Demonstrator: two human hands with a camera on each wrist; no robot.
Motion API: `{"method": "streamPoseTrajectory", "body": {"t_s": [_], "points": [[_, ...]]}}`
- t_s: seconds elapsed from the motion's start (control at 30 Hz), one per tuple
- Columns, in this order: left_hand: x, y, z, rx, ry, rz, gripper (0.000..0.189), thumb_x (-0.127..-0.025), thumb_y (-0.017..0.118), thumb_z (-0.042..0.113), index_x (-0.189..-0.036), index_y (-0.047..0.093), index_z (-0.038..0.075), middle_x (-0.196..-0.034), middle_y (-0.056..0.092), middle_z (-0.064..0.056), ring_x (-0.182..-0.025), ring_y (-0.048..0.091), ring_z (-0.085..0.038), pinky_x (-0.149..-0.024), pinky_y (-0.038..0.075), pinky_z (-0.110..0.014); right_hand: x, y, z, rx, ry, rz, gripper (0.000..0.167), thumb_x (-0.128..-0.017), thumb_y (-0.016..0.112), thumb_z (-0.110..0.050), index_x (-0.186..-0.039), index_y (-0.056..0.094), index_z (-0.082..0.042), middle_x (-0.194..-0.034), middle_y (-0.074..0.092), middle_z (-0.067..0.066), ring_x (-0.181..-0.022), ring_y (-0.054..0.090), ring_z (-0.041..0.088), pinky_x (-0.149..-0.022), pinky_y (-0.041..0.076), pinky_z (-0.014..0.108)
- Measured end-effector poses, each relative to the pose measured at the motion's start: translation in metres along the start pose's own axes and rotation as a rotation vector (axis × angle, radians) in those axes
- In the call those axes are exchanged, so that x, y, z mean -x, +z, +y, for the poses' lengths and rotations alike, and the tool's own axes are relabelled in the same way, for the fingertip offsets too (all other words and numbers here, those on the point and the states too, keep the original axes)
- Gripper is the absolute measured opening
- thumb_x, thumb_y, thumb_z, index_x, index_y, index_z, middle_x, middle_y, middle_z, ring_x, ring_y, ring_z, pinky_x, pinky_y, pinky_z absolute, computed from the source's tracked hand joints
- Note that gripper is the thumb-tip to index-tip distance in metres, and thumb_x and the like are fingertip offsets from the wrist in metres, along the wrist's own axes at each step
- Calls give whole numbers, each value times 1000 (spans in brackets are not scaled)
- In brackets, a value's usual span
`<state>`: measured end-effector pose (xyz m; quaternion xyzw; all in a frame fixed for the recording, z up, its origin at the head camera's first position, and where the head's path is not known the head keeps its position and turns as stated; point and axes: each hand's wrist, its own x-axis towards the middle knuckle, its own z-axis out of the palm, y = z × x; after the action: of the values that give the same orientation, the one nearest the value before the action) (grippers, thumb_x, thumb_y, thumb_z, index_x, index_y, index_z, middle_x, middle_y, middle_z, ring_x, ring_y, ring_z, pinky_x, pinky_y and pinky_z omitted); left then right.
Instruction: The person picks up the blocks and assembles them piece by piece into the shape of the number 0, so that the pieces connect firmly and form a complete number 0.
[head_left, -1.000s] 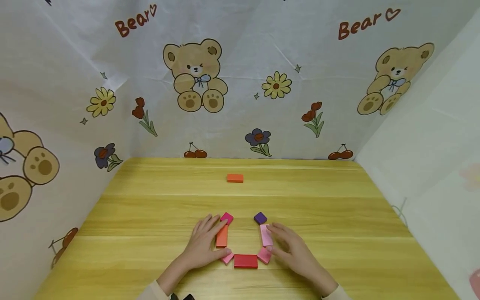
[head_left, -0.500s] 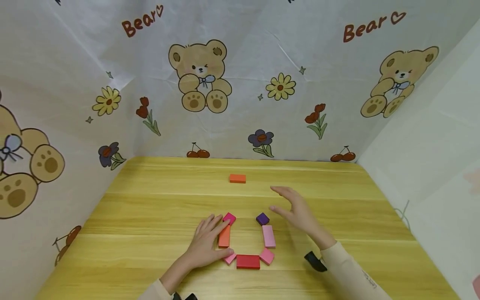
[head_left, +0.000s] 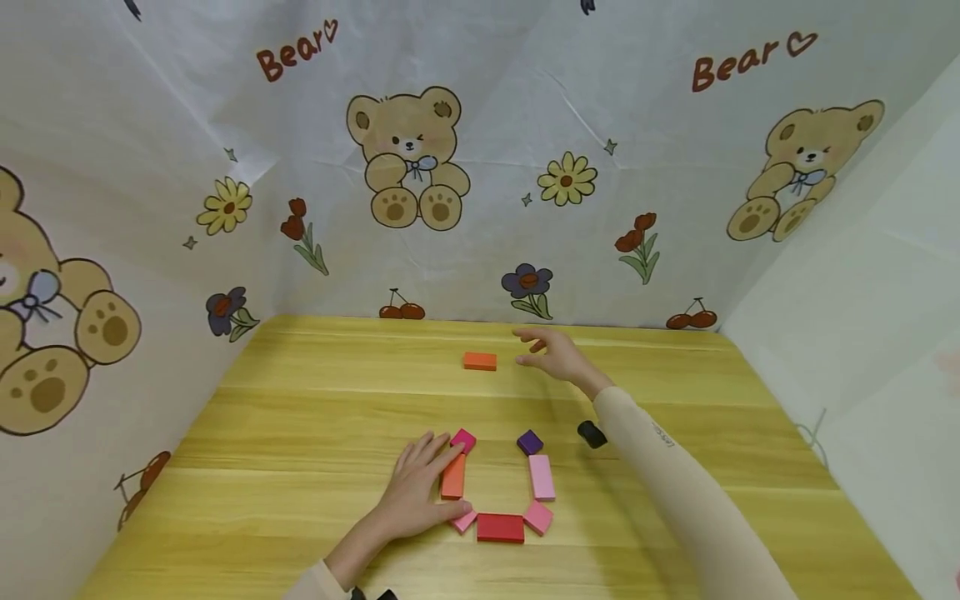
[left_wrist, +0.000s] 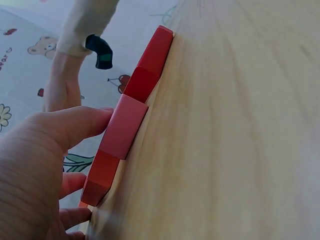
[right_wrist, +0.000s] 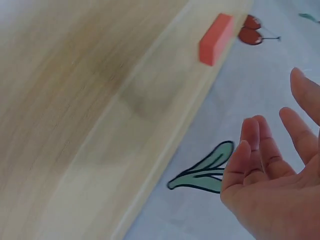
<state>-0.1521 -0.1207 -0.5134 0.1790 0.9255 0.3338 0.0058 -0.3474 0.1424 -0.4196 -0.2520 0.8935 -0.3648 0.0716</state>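
Several coloured wooden blocks form a U on the table. My left hand [head_left: 415, 493] lies along its left side, the thumb touching a pink block [left_wrist: 123, 127] and the fingers at an orange-red block [head_left: 453, 477] and a magenta block [head_left: 463, 441]. A red block [head_left: 500, 527] makes the bottom of the U. Up the right side run a pink block [head_left: 538, 517], a light pink block [head_left: 542, 477] and a purple block [head_left: 530, 442]. Farther back lies a lone orange block [head_left: 480, 361]. Just right of it, my right hand [head_left: 558, 354] hovers with spread fingers, holding nothing.
The wooden table [head_left: 337, 400] ends at a bear-printed cloth [head_left: 465, 275] behind it. Cloth walls stand at the left and right too. A black strap piece [head_left: 592, 434] hangs below the right sleeve [head_left: 667, 467].
My right hand has left the right side of the U and moved forward, up to the lone orange block. My left hand keeps its place on the left side.
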Motion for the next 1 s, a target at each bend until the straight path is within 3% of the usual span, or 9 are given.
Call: {"method": "streamPoseTrajectory", "body": {"t_s": [0.3,0.5,0.7,1.0], "points": [[0,1,-1,3,10,8,84,-80,69,58,-148,44,17,-156,36,-12,-148,19,-39,-117,8,-63,-32,17,15,-145,195,-84,53,-95,63,-17,-145,47,-7,-142,49,22,-128,49,39,-103,45,50],[0,1,-2,-11,13,18,84,-80,69,59,-148,44,17,-156,37,-11,-147,20,-39,-117,9,-63,-41,33,13,-172,229,-115,52,-94,64,-16,-143,49,-4,-140,50,22,-131,46,37,-109,39,51],[0,1,-1,-7,18,18,83,-80,69,59,-147,45,16,-155,37,-11,-147,20,-39,-117,9,-63,-46,48,8,-122,205,-92,50,-91,67,-13,-138,54,-1,-133,57,22,-123,52,35,-105,44,46],[0,0,-1,-11,18,20,84,-80,68,60,-147,45,16,-155,37,-12,-147,21,-39,-117,10,-63,-52,59,6,1,241,-30,39,-88,71,-12,-126,65,-3,-118,65,15,-107,57,26,-97,47,40]]}}
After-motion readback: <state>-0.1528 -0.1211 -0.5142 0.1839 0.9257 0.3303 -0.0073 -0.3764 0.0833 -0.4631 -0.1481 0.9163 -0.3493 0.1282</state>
